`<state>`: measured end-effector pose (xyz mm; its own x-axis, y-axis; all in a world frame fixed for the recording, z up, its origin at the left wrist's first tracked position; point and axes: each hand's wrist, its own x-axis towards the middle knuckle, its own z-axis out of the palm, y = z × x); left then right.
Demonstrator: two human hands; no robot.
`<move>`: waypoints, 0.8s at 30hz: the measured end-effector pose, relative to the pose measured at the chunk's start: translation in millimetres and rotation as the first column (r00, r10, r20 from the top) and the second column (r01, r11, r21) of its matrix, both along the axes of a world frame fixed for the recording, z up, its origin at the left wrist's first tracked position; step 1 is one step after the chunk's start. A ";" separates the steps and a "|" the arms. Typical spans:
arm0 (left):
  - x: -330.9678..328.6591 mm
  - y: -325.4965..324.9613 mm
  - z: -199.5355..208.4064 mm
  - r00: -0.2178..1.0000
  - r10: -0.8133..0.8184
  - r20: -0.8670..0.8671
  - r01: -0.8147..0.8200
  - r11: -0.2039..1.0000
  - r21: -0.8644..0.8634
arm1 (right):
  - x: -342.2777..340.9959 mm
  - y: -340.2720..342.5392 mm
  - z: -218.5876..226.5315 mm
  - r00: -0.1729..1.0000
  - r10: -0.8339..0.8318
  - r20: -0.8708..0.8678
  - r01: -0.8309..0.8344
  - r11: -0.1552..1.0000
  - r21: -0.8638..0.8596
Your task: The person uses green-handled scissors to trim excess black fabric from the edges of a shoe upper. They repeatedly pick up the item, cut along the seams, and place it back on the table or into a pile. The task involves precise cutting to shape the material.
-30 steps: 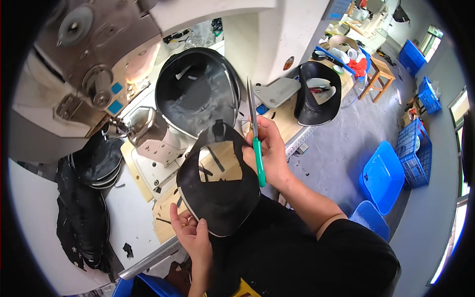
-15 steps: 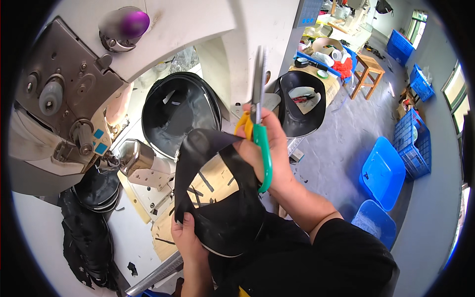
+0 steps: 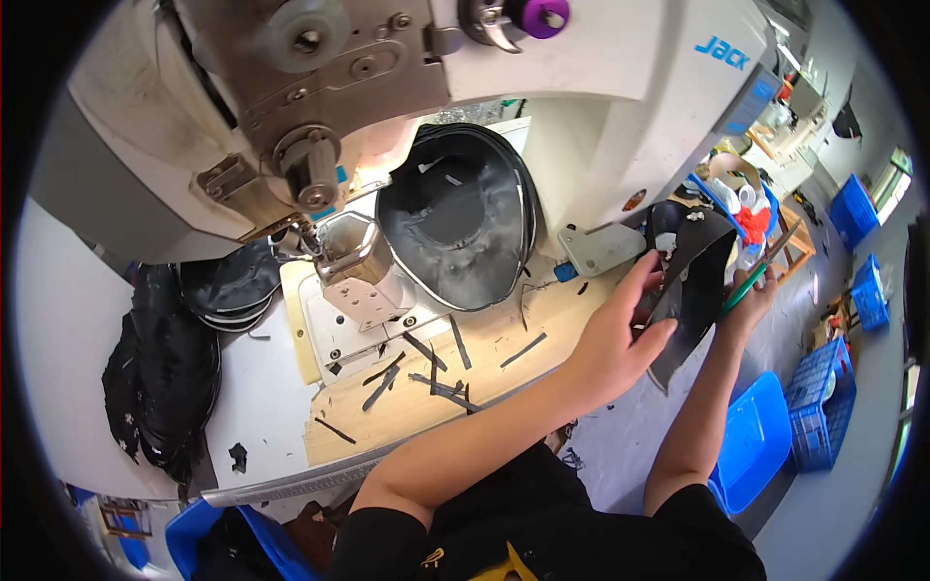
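Observation:
At the table's right end, a curved black moulded piece [image 3: 690, 290] stands tilted, seen nearly edge-on. My left hand [image 3: 620, 334] reaches across to its left side, with thumb and fingers closed around its edge. On the other side my right hand [image 3: 751, 308] grips scissors [image 3: 744, 289] by their green handle, blades pointing up and away. The right fingers are close to the black piece; whether they touch it is hard to see. A nested stack of black moulded pieces [image 3: 455, 218] sits beside the sewing machine's post [image 3: 358, 266].
The white sewing machine [image 3: 572, 58] arches over the table. Black strips [image 3: 441, 387] lie scattered on the wooden tabletop [image 3: 504, 339]. More black pieces [image 3: 228, 281] and a black bundle [image 3: 174, 368] are at left. Blue bins [image 3: 756, 445] stand on the floor at right.
Both hands have gone to the right and away from my body with the black piece, which has turned edge-on. The scissors have tilted rightward. My view has shifted left, showing more of the machine.

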<state>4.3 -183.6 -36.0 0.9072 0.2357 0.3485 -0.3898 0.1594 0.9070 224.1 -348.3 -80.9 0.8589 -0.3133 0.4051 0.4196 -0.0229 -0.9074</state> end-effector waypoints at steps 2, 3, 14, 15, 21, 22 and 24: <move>30.4 0.9 -18.1 0.980 0.141 0.138 -0.173 0.950 0.259 | 32.7 -14.4 -21.2 0.996 -0.078 -0.036 0.062 0.945 -0.320; 43.0 0.8 -31.7 0.984 0.152 0.097 -0.173 0.943 0.285 | 40.5 -15.5 -33.4 0.990 -0.125 0.068 0.142 0.901 -0.410; 85.7 -4.1 -75.3 0.854 0.521 -0.010 -0.509 0.838 0.197 | 30.8 15.4 -59.5 0.994 0.030 -0.107 -0.055 0.970 -0.235; 87.2 -1.2 -79.6 0.835 0.548 -0.043 -0.539 0.832 0.131 | 20.9 21.1 -53.5 0.993 0.043 -0.110 -0.069 0.968 -0.240; 74.3 9.7 -83.7 0.858 0.372 -0.354 -0.371 0.926 0.075 | 24.4 14.6 -70.1 0.978 0.170 -0.120 -0.166 0.985 0.043; 69.2 7.5 -86.5 0.861 0.434 -0.264 -0.393 0.899 0.194 | 26.9 11.7 -75.5 0.978 0.196 -0.064 -0.183 0.968 0.169; 58.8 0.9 -93.7 0.854 0.516 -0.058 -0.453 0.795 0.405 | 21.0 13.5 -71.1 0.977 0.202 0.073 -0.213 0.958 0.193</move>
